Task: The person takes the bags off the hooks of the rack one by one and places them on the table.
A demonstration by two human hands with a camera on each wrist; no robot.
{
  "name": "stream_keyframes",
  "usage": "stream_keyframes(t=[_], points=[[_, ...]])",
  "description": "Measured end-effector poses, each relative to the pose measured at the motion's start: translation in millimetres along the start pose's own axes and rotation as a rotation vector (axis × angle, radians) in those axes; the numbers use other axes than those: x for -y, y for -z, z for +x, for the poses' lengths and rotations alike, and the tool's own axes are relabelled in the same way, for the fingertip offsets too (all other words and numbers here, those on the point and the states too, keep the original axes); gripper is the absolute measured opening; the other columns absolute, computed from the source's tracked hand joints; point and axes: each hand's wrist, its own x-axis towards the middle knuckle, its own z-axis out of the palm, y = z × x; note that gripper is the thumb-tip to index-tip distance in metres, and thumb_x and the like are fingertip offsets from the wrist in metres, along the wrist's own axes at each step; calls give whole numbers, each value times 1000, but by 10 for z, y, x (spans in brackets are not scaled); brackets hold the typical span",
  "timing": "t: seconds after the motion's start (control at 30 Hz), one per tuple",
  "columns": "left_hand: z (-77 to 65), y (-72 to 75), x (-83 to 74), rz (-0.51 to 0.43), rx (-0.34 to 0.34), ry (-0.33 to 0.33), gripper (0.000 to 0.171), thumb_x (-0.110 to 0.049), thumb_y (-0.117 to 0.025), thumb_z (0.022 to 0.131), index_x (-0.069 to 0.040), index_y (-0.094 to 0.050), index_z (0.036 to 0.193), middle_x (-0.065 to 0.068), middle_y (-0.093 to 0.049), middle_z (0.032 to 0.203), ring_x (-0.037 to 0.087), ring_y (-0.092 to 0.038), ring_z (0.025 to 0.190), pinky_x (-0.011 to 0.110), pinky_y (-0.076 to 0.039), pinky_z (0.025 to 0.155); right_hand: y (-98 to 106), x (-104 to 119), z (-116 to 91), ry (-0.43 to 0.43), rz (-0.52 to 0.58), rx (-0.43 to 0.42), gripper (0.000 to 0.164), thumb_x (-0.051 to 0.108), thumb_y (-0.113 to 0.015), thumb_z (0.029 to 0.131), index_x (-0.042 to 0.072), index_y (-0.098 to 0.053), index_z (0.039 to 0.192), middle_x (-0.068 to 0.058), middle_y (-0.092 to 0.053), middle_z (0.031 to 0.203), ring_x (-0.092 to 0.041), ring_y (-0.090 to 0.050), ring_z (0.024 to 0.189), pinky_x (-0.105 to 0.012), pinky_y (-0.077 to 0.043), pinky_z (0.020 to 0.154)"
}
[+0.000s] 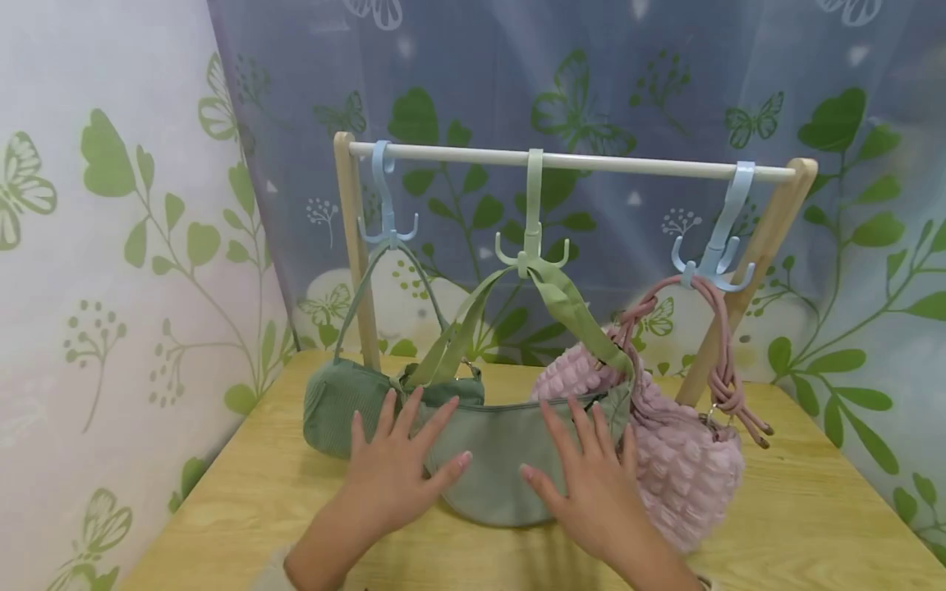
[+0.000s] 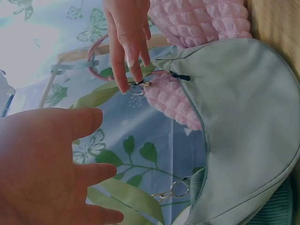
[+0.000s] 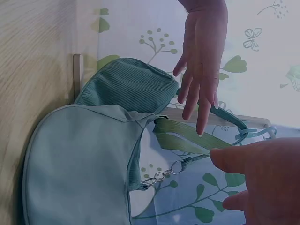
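A sage-green crescent shoulder bag (image 1: 495,472) hangs in the middle by its light green strap (image 1: 580,316) from a green hook (image 1: 532,238). My left hand (image 1: 392,476), fingers spread, is in front of the bag's left side, and my right hand (image 1: 594,492), likewise spread, is in front of its right side. Both hold nothing; the wrist views show space between the palms and the bag. Behind on the left hangs a dark green corduroy bag (image 1: 328,410) with a metal chain link (image 3: 159,177). To the right is a pink quilted bag (image 1: 691,472) with a knotted strap (image 1: 724,361).
A white rail (image 1: 458,154) on wooden posts (image 1: 769,222) carries the hooks, with a blue hook (image 1: 388,205) at left and another blue hook (image 1: 717,246) at right. The wooden table (image 1: 813,509) lies below. Leaf-patterned curtains (image 1: 473,66) stand behind and at the sides.
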Motion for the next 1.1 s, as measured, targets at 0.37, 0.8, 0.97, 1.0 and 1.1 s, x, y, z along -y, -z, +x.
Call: stream_keyframes(t=[0.37, 0.8, 0.97, 1.0, 1.1], points=[[62, 130, -44, -50, -72, -31, 68, -65, -42, 95, -34, -28, 154, 16, -23, 158, 44, -13, 145, 75, -13, 104, 221, 36, 9, -6, 76, -71, 72, 48, -61, 93, 18, -33, 152, -20, -29, 155, -47, -22, 141, -74, -10, 104], [178, 380, -90, -21, -126, -42, 68, -61, -45, 96, -35, -22, 155, 15, -20, 159, 43, -10, 146, 75, -12, 105, 528, 31, 188, 42, 46, -162, 73, 44, -60, 95, 19, -25, 155, -19, -21, 157, -47, -16, 142, -72, -10, 106], [214, 424, -118, -17, -129, -45, 68, -61, -43, 97, -36, -20, 155, 15, -20, 159, 43, -10, 146, 75, -13, 105, 572, 44, 208, 48, 50, -157, 73, 44, -57, 97, 20, -22, 156, -19, -19, 158, -47, -17, 142, -72, -11, 106], [222, 431, -123, -21, -129, -45, 67, -61, -43, 97, -36, -21, 155, 15, -20, 159, 43, -10, 146, 74, -12, 105, 577, 45, 214, 50, 52, -161, 73, 43, -57, 97, 20, -22, 156, -20, -19, 158, -46, -17, 142, -72, -11, 106], [243, 453, -140, -26, -132, -48, 67, -61, -42, 97, -36, -21, 155, 15, -20, 159, 43, -11, 145, 74, -13, 106, 597, 48, 234, 61, 55, -176, 72, 42, -58, 97, 19, -22, 155, -20, -20, 157, -47, -20, 141, -73, -12, 105]])
